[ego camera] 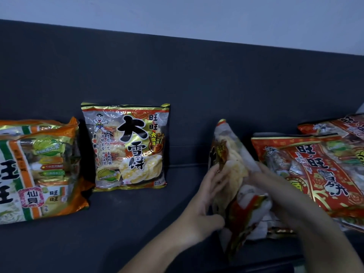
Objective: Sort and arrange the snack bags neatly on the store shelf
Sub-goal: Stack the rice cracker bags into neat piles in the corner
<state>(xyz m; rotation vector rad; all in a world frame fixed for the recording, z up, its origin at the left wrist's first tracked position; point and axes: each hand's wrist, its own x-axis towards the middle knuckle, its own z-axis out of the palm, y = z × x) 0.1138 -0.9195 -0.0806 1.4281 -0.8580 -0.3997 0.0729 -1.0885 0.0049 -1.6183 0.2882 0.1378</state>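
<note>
- Head view: the held bag (233, 166) is to the right of the upright gold bag (128, 146), apart from it, turned edge-on and sandwiched between both hands above the dark surface (137, 223).
- The left hand (206, 198) lies open on the printed face that looks toward the gold bag. Its fingers are stretched flat and its thumb is near the lower edge.
- The right hand (279, 190) presses the opposite face. Its fingers look straight, not curled, though blur softens them.
- Handling, as a judgement: the bag is light and puffy with slick film, and the rice crackers inside would crack under a hard squeeze. It will sag and slide if held by one corner. Flat palms on both faces, or a pinch on the stiff sealed top strip, suit it best.
- The red bags (315, 168) lie overlapping farther right of the gold bag, and the right forearm hides their lower parts.
- The orange-and-green bags (39, 170) sit on the gold bag's other side, just beside it, and are cut off by the frame edge.
- Hard to make out: the held bag's front print, its far face, the right thumb and how many red bags are stacked.
</note>
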